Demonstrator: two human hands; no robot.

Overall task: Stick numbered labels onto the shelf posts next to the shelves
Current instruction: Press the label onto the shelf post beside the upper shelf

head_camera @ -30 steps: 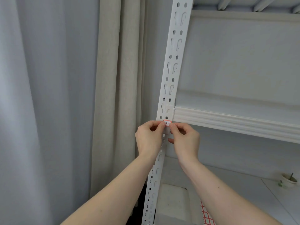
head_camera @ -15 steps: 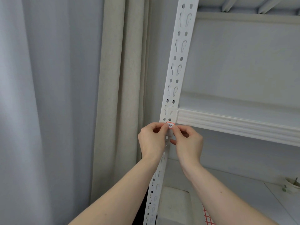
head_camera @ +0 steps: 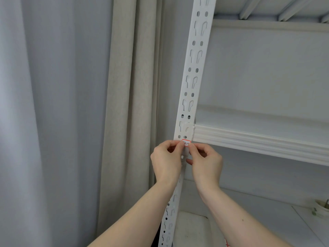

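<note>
A small white label [head_camera: 186, 143] with a red border and handwritten digits sits against the white perforated shelf post [head_camera: 193, 73], just below the left end of the white shelf [head_camera: 258, 141]. My left hand [head_camera: 166, 160] pinches the label's left edge with thumb and forefinger. My right hand [head_camera: 206, 162] pinches its right edge the same way. Both hands cover the lower part of the label and the post behind them.
Grey and beige curtains [head_camera: 124, 104] hang to the left of the post. A lower shelf board [head_camera: 258, 211] lies below, with a small white cup [head_camera: 321, 210] at its right edge and a red-marked sheet [head_camera: 227, 244] near the bottom.
The view has shifted slightly, so the post and hands sit a little further right and up. Both hands still hold the label at the same spot on the post.
</note>
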